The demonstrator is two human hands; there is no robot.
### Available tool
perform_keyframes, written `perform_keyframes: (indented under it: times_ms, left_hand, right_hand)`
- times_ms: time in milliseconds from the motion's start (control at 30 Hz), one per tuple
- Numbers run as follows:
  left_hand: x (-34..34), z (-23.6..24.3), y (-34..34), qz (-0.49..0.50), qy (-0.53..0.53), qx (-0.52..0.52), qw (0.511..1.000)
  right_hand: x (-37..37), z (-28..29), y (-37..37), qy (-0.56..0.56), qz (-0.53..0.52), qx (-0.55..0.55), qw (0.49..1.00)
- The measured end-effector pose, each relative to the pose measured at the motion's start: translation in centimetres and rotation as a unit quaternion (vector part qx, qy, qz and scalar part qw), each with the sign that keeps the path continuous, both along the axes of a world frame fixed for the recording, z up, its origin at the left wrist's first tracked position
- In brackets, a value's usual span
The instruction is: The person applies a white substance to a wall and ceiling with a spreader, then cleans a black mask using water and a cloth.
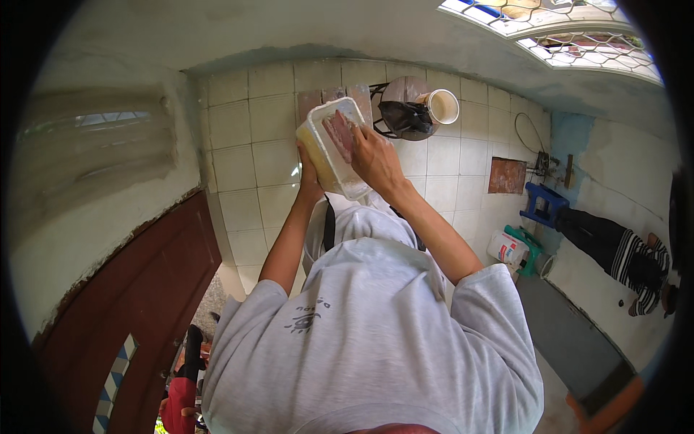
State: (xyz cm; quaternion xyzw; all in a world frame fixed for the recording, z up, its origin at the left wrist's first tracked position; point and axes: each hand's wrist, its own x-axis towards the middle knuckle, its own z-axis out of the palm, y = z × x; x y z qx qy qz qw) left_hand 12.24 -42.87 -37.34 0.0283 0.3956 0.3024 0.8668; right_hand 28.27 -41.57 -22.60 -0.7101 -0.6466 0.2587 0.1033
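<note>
- A worker in a pale grey T-shirt bends over a rectangular tub, held tilted at upper center of the frame.
- The left hand grips the tub by its yellowish left side, the fingers partly hidden from view.
- The right hand is closed around a flat reddish-brown block, which sits inside the tub's white rim, over its pale, smeared interior.
- Just beyond the tub, in the upper center, lies a slatted wooden top.
- To its right, a black plastic bag rests on a round brown stool, with a whitish bucket just beside the bag.
- Pale square tiles cover the floor around the worker.
- At right of the frame, a blue plastic stool stands near a white container, which has a green object next to it.
- A person in a black-and-white striped top appears at far right; another, in red, at lower left, beside a dark brown door.
</note>
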Motion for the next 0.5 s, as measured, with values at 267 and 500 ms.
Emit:
perform_keyframes:
  times_ms: [267, 500]
  left_hand:
    - [-0.4, -2.5, 0.4, -0.031, -0.021, 0.023, 0.999]
    - [1.2, -8.6, 1.5, -0.098, -0.029, 0.024, 0.994]
  right_hand:
    - [1.2, -3.2, -1.1, 0.016, -0.153, 0.187, 0.970]
    - [5.8, -14.3, -6.7, 0.376, -0.292, -0.116, 0.872]
